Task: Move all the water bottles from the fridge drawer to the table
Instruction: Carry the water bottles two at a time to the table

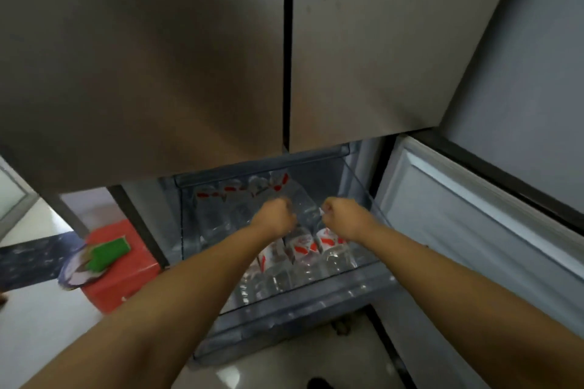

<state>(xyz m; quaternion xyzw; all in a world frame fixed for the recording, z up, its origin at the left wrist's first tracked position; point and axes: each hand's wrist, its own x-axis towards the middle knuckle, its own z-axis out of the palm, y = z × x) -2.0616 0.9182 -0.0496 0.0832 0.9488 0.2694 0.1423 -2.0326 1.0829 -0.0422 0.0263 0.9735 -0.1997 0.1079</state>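
Several bottles (pixel 303 246), exact count not readable: approx 3 red-white labels at drawer front, approx 3–4 more red marks toward drawer back, rest blurred/overlapping. All lie in the drawer (pixel 284 316), pulled out below the fridge doors (pixel 142 66). None seen outside it.

Handling (judgement): clear plastic, look full, so fairly heavy each, walls give under squeeze. Prob cold, maybe damp, so slippery. Best hold = round the body at label, or neck under cap. Not fragile, but a dropped one would roll.

Left hand (pixel 275 218): over drawer centre, fingers curled shut; seems to be on a bottle, contact hidden, can't tell for sure. Right hand (pixel 343 219): just beside it, toward drawer's right wall, also fisted, something pale at the fingertips, poss a cap; can't confirm. A clear bottle shows between the two hands.

Left of drawer, on floor: 1 red stool (pixel 126 278), 1 green block (pixel 109 253) resting on it.
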